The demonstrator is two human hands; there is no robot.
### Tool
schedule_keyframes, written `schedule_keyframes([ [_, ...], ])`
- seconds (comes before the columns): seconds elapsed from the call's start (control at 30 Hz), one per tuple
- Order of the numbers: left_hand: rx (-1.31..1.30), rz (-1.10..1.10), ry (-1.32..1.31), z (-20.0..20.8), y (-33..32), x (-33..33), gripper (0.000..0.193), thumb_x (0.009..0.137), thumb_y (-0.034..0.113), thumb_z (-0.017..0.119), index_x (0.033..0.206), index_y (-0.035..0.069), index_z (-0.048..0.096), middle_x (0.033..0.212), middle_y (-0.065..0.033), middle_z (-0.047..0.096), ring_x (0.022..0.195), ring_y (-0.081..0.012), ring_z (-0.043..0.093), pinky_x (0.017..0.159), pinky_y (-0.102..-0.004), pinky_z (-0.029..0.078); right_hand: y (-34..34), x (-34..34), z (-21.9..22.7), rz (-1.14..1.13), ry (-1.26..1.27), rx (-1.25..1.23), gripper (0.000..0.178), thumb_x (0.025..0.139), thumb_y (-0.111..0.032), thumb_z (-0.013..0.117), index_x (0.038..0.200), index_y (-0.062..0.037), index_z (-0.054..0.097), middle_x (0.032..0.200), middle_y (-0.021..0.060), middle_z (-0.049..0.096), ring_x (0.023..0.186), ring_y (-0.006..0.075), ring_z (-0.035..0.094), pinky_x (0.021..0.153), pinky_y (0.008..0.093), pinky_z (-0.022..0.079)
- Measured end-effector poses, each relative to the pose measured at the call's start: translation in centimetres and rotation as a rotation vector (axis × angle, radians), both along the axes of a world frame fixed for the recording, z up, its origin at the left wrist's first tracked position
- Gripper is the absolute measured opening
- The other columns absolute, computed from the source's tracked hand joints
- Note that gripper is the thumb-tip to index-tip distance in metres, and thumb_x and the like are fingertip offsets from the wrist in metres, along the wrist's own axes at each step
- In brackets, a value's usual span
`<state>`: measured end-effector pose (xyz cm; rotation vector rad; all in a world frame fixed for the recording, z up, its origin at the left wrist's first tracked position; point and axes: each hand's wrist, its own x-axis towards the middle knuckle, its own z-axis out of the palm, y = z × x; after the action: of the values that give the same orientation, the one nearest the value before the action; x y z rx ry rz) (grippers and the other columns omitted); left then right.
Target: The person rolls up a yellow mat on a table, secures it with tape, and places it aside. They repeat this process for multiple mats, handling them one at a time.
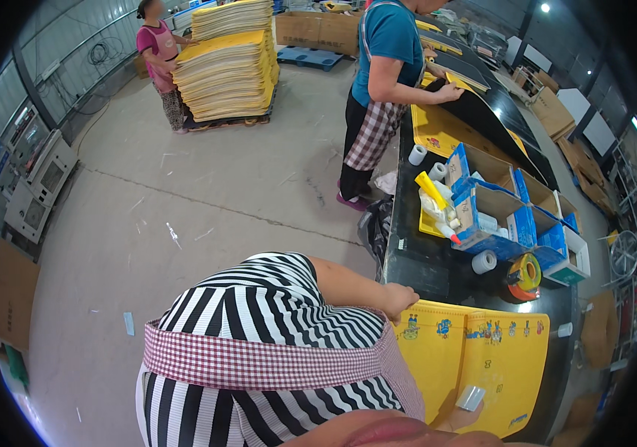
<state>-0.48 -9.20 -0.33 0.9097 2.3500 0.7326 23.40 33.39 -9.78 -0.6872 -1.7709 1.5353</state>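
Note:
A yellow sheet (pixel 508 372) printed with small cartoon figures lies on the black worktable (pixel 422 272) to the right of my body, with a fold or seam line across it. My left hand (pixel 400 302) is closed at the sheet's far left corner, its fingertips partly hidden. Lower down, my right hand (pixel 458 419) reaches over the sheet and holds a small shiny whitish roll (pixel 471 398); most of its fingers are hidden behind my arm and the roll.
Blue-and-white cardboard boxes (pixel 493 216), a white roll (pixel 484 261) and stacked tape rolls (pixel 524 276) stand beyond the sheet. A co-worker (pixel 391 67) handles yellow sheets farther along the table. Another person (pixel 160 56) stands by a tall yellow stack (pixel 229 74).

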Motion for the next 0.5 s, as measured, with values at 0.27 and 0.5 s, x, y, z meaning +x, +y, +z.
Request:
schedule_keyframes([
  [0.27, 0.01, 0.016, -0.028, -0.6, -0.1, -0.2, 0.052, 0.068, 0.021, 0.094, 0.103, 0.007, 0.058, 0.115, -0.0164, 0.062, 0.113, -0.0387, 0.062, 0.091, -0.0462, 0.052, -0.5, -0.2, 0.7, 0.046, 0.192, -0.377, 0.03, 0.101, -0.02, 0.055, 0.116, 0.0042, 0.064, 0.108, 0.0104, 0.064, 0.096, 0.0249, 0.062, 0.08, 0.0407, 0.055],
  [0.5, 0.021, 0.018, -0.018, -0.5, -0.2, 0.0, 0.052, 0.067, 0.021, 0.094, 0.102, 0.007, 0.058, 0.115, -0.0155, 0.062, 0.113, -0.038, 0.062, 0.091, -0.0461, 0.052, -1.7, -0.2, 1.4, 0.001, 0.113, -0.207, 0.029, 0.096, -0.013, 0.062, 0.118, 0.0056, 0.064, 0.107, 0.0115, 0.066, 0.092, 0.0249, 0.064, 0.078, 0.0393, 0.056],
])
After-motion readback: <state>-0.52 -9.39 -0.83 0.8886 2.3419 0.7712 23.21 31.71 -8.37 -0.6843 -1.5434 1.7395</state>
